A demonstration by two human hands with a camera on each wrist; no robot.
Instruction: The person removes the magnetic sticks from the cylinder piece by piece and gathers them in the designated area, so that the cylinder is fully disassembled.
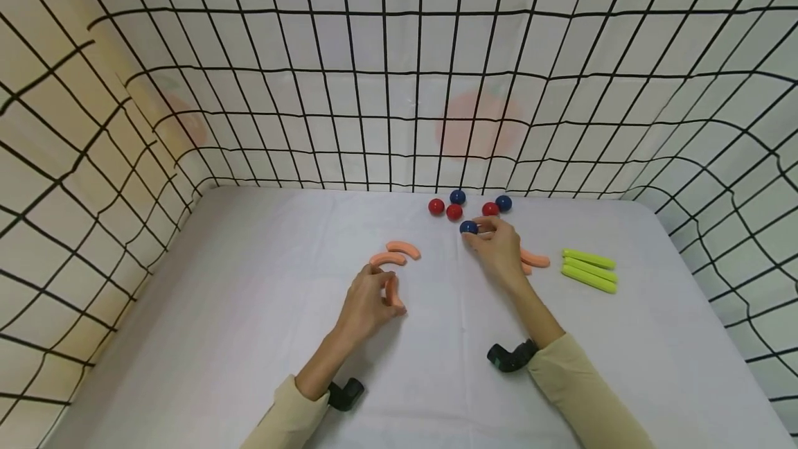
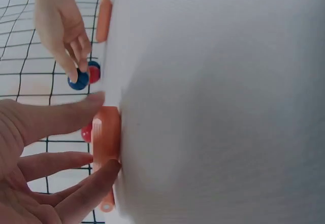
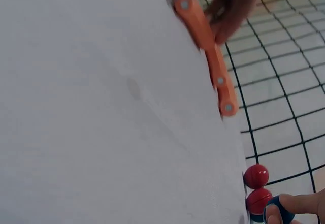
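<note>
My left hand (image 1: pixel 364 303) pinches a curved orange rod (image 1: pixel 392 291) lengthwise, with fingertips by its ends, low over the white tabletop. In the left wrist view, the thumb is at one end of that rod (image 2: pixel 106 132) and a finger touches its far part. Just beyond lie two more curved orange rods (image 1: pixel 388 258), whose ends show pale round discs in the right wrist view. My right hand (image 1: pixel 500 248) pinches a blue ball (image 1: pixel 469 227) between thumb and fingers, close to the red balls (image 1: pixel 454 212). The right wrist view shows this blue ball (image 3: pixel 282 211) partly covered by fingers.
Other blue balls (image 1: pixel 458 197) and red balls lie along the back edge by the black wire mesh (image 1: pixel 386 116). Right of my right hand are partly hidden orange rods (image 1: pixel 535 259), then three straight green rods (image 1: pixel 589 274). Mesh walls also stand at both sides.
</note>
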